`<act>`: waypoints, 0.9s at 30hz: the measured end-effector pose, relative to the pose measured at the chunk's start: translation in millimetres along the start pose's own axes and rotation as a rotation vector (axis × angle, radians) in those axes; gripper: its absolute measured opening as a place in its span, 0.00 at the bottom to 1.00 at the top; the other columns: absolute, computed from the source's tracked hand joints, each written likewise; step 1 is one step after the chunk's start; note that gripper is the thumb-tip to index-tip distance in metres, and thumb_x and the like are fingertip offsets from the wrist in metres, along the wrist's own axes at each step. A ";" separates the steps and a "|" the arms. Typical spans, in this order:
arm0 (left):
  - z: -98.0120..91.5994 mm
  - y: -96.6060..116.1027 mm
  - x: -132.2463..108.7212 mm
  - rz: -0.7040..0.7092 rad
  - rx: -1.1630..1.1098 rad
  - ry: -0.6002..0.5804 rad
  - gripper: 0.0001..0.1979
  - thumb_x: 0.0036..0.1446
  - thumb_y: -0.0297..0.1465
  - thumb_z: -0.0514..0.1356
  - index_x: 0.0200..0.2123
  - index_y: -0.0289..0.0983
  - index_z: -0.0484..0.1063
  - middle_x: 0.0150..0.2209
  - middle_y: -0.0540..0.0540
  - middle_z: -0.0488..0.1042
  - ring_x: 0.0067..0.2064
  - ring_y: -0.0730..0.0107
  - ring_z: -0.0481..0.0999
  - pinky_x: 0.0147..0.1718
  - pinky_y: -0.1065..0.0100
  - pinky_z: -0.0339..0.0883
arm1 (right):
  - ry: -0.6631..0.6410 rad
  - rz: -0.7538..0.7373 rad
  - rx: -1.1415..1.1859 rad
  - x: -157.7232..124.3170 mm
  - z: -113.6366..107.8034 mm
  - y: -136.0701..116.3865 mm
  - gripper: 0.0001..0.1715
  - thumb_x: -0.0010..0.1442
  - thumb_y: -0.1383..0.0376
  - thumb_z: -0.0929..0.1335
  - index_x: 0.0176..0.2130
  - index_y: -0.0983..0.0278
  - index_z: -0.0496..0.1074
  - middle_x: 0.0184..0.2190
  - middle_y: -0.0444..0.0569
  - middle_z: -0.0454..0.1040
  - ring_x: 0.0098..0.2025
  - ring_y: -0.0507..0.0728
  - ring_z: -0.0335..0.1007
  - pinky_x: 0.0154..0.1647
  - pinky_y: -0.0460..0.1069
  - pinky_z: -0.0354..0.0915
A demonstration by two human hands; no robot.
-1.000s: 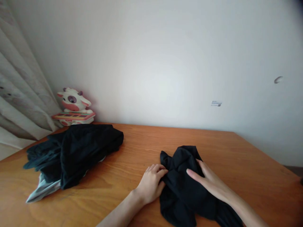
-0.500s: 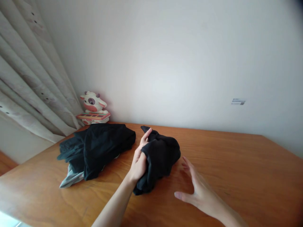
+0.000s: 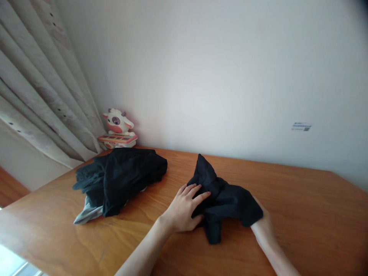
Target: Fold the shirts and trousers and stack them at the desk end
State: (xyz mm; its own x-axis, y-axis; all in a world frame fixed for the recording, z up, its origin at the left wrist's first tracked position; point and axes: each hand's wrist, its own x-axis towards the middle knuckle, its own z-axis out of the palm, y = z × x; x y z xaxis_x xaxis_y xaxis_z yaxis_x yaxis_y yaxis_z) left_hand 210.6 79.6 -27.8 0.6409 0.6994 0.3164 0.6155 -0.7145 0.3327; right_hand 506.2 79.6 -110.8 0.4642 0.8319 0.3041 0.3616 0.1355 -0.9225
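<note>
A crumpled black garment (image 3: 227, 201) lies bunched on the wooden table, one pointed corner sticking up at its far left and a flap hanging toward me. My left hand (image 3: 185, 209) holds its left side, fingers curled over the cloth and thumb at the near edge. At the right end, my right hand (image 3: 263, 222) is partly covered by the fabric; its fingers are hidden, and I cannot tell whether they are inside the garment or behind it.
To the left lies a pile of dark clothes (image 3: 129, 180) with a light grey cloth (image 3: 87, 212) poking out beneath. A cow toy with a keyboard (image 3: 119, 128) stands behind it by the curtain (image 3: 37, 88). The white wall (image 3: 215, 76) rises along the table's (image 3: 310, 218) back edge.
My right hand, apart from the black garment before, is now at its right end, under the cloth. The garment has shifted right and spread wider. My left hand has come out from its folds onto it.
</note>
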 end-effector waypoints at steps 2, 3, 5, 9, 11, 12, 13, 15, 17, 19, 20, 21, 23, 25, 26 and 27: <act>-0.9 -5.9 0.8 -0.015 -0.035 0.086 0.24 0.62 0.26 0.58 0.61 0.44 0.71 0.57 0.41 0.78 0.58 0.54 0.77 0.59 0.51 0.70 | 0.021 0.027 0.092 2.0 -7.0 0.6 0.25 0.49 0.46 0.71 0.38 0.60 0.79 0.32 0.50 0.82 0.39 0.65 0.78 0.41 0.58 0.74; -3.5 -8.8 1.3 -0.045 -0.078 0.180 0.23 0.64 0.24 0.53 0.59 0.44 0.73 0.53 0.44 0.80 0.54 0.59 0.80 0.55 0.57 0.74 | 0.032 0.030 0.128 1.3 -11.1 -2.5 0.27 0.52 0.43 0.70 0.40 0.61 0.78 0.31 0.49 0.81 0.38 0.63 0.78 0.40 0.56 0.74; -12.3 -15.0 2.3 -0.141 -0.165 0.431 0.21 0.65 0.23 0.51 0.56 0.43 0.74 0.49 0.45 0.82 0.50 0.64 0.82 0.51 0.64 0.75 | 0.100 0.046 0.183 -1.3 -19.9 -14.0 0.30 0.57 0.39 0.68 0.40 0.62 0.76 0.29 0.47 0.79 0.35 0.60 0.75 0.36 0.52 0.71; -24.3 -26.7 3.6 -0.327 -0.285 0.783 0.14 0.66 0.31 0.55 0.51 0.40 0.74 0.47 0.44 0.81 0.47 0.63 0.81 0.47 0.65 0.75 | 0.226 0.066 0.061 -5.9 -30.4 -39.9 0.34 0.60 0.35 0.64 0.36 0.61 0.73 0.25 0.44 0.73 0.32 0.57 0.70 0.34 0.49 0.66; -17.9 -28.7 3.8 -0.385 -0.322 0.727 0.14 0.65 0.31 0.54 0.52 0.39 0.72 0.47 0.43 0.80 0.47 0.61 0.80 0.47 0.63 0.74 | 0.146 0.061 0.006 -8.1 -28.6 -44.6 0.35 0.60 0.34 0.62 0.36 0.61 0.73 0.28 0.45 0.74 0.34 0.58 0.71 0.38 0.50 0.67; -11.6 -28.2 3.7 -0.402 -0.309 0.643 0.16 0.63 0.30 0.53 0.53 0.39 0.70 0.48 0.41 0.79 0.49 0.60 0.79 0.50 0.60 0.73 | 0.079 0.057 -0.003 -9.5 -26.4 -44.1 0.35 0.60 0.34 0.61 0.37 0.60 0.73 0.31 0.47 0.76 0.37 0.59 0.73 0.42 0.51 0.68; -4.1 -26.6 3.5 -0.414 -0.274 0.538 0.19 0.61 0.28 0.54 0.55 0.38 0.69 0.51 0.40 0.78 0.52 0.57 0.77 0.54 0.56 0.70 | 0.006 0.052 -0.009 -11.5 -23.8 -42.0 0.35 0.60 0.34 0.61 0.38 0.60 0.73 0.35 0.50 0.78 0.42 0.62 0.74 0.46 0.53 0.69; 11.6 -20.2 3.1 -0.428 -0.173 0.324 0.26 0.54 0.29 0.58 0.58 0.38 0.67 0.58 0.36 0.73 0.60 0.48 0.71 0.60 0.48 0.63 | -0.148 0.036 -0.034 -17.5 -18.5 -35.7 0.36 0.60 0.34 0.62 0.46 0.60 0.73 0.48 0.54 0.78 0.53 0.66 0.73 0.56 0.58 0.67; 23.8 -10.6 3.7 -0.431 -0.093 0.181 0.30 0.48 0.31 0.63 0.57 0.38 0.68 0.62 0.34 0.68 0.64 0.41 0.66 0.62 0.43 0.58 | -0.309 -0.020 -0.087 -26.6 -13.5 -30.8 0.41 0.57 0.36 0.66 0.58 0.60 0.69 0.59 0.57 0.73 0.62 0.69 0.67 0.63 0.62 0.62; 30.2 -0.5 5.7 -0.429 -0.088 0.121 0.27 0.47 0.34 0.65 0.53 0.40 0.70 0.59 0.35 0.71 0.62 0.41 0.68 0.61 0.43 0.59 | -0.462 -0.137 -0.153 -37.6 -7.5 -30.7 0.55 0.52 0.40 0.72 0.68 0.60 0.58 0.66 0.59 0.65 0.68 0.71 0.61 0.67 0.65 0.58; 31.6 3.7 6.9 -0.432 -0.117 0.117 0.23 0.48 0.36 0.66 0.49 0.41 0.71 0.55 0.37 0.74 0.59 0.43 0.70 0.59 0.45 0.62 | -0.513 -0.207 -0.186 -43.2 -3.9 -32.2 0.61 0.48 0.42 0.75 0.70 0.61 0.54 0.68 0.60 0.63 0.69 0.72 0.58 0.68 0.66 0.57; 32.2 6.8 7.9 -0.438 -0.171 0.124 0.20 0.49 0.38 0.65 0.46 0.41 0.72 0.51 0.39 0.76 0.55 0.46 0.73 0.57 0.48 0.64 | -0.539 -0.267 -0.213 -48.3 0.1 -34.2 0.64 0.46 0.44 0.77 0.71 0.61 0.53 0.69 0.60 0.62 0.69 0.73 0.58 0.69 0.66 0.56; 32.0 8.6 8.0 -0.428 -0.361 0.134 0.19 0.51 0.43 0.65 0.44 0.41 0.71 0.44 0.42 0.78 0.49 0.51 0.76 0.53 0.51 0.68 | -0.535 -0.317 -0.220 -55.9 8.2 -36.4 0.61 0.48 0.46 0.77 0.70 0.61 0.54 0.67 0.60 0.64 0.67 0.72 0.61 0.67 0.65 0.59; 30.6 5.6 5.1 -0.342 -0.647 0.106 0.29 0.51 0.51 0.65 0.50 0.39 0.69 0.45 0.42 0.78 0.48 0.52 0.77 0.51 0.53 0.71 | -0.507 -0.272 -0.155 -58.9 14.2 -32.2 0.49 0.56 0.48 0.72 0.69 0.59 0.57 0.64 0.56 0.69 0.64 0.69 0.67 0.63 0.61 0.66; 29.7 3.2 2.9 -0.273 -0.777 0.078 0.37 0.50 0.54 0.65 0.56 0.38 0.66 0.49 0.40 0.77 0.51 0.51 0.77 0.52 0.52 0.70 | -0.484 -0.234 -0.114 -58.6 15.9 -27.1 0.42 0.60 0.48 0.70 0.67 0.57 0.59 0.62 0.54 0.72 0.62 0.67 0.70 0.60 0.58 0.69; 28.9 0.9 0.7 -0.208 -0.859 0.048 0.46 0.46 0.57 0.67 0.62 0.38 0.61 0.55 0.37 0.74 0.56 0.48 0.75 0.56 0.51 0.68 | -0.459 -0.200 -0.080 -57.6 17.0 -20.4 0.36 0.63 0.48 0.69 0.65 0.55 0.63 0.60 0.52 0.73 0.60 0.66 0.71 0.57 0.56 0.71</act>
State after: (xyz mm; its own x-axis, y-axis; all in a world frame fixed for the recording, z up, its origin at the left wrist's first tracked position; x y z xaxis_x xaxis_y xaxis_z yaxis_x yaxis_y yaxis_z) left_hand 224.8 78.9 -53.0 0.5225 0.8273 0.2063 0.1473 -0.3259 0.9339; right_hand 458.4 38.1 -113.5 -0.0171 0.9469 0.3210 0.4764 0.2899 -0.8300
